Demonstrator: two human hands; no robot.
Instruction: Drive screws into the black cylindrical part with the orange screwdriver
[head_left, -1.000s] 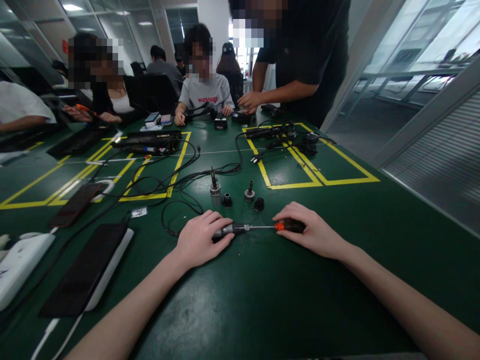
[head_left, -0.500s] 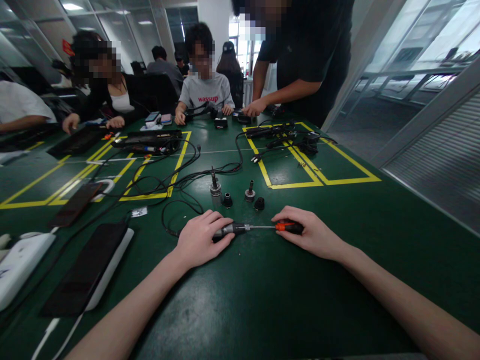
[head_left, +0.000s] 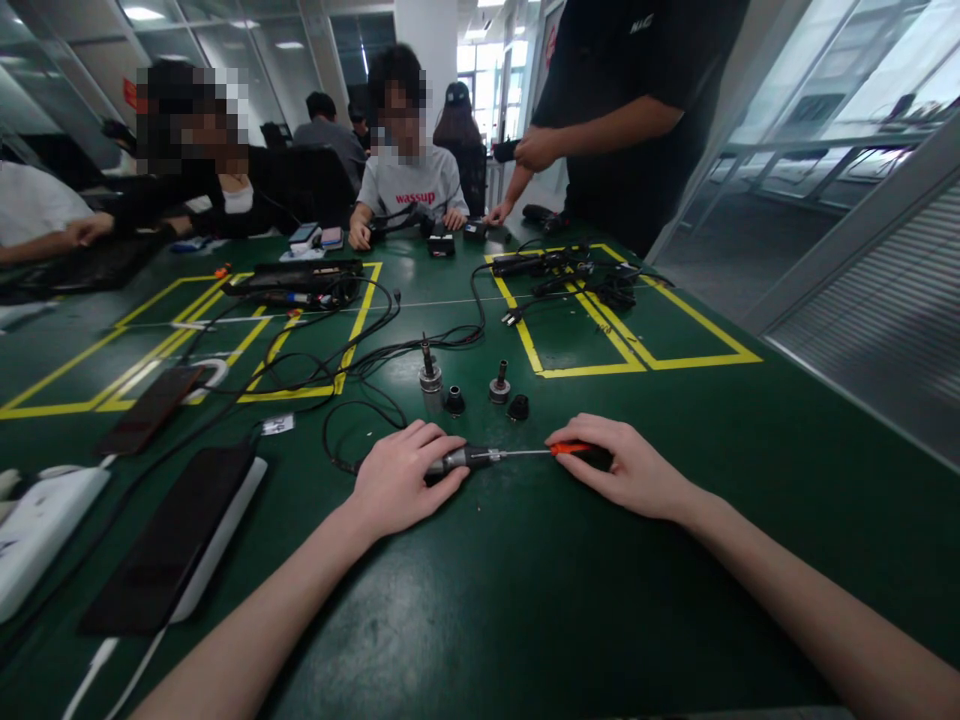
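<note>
My left hand (head_left: 401,475) lies closed around a grey and black cylindrical corded tool (head_left: 459,459), its front end pointing right. My right hand (head_left: 622,460) pinches the orange and black handle of a screwdriver (head_left: 568,449). The thin shaft runs left and meets the tool's front end; whether the tip touches a screw is too small to tell. Behind the hands stand a tall metal fitting (head_left: 430,380), a shorter metal fitting (head_left: 499,385) and two small black caps, the left cap (head_left: 455,401) and the right cap (head_left: 518,407).
To the left lie a large dark phone (head_left: 176,540), a smaller phone (head_left: 150,410) and a white power strip (head_left: 49,530). Black cables (head_left: 442,340) cross the green table. Yellow tape outlines (head_left: 592,368) and black tool parts (head_left: 555,265) lie farther back, near co-workers.
The screwdriver handle has turned in my right fingers, showing more orange on top. My left hand stays put. The standing person has straightened, one hand raised with a dark object; another co-worker's arm reaches left.
</note>
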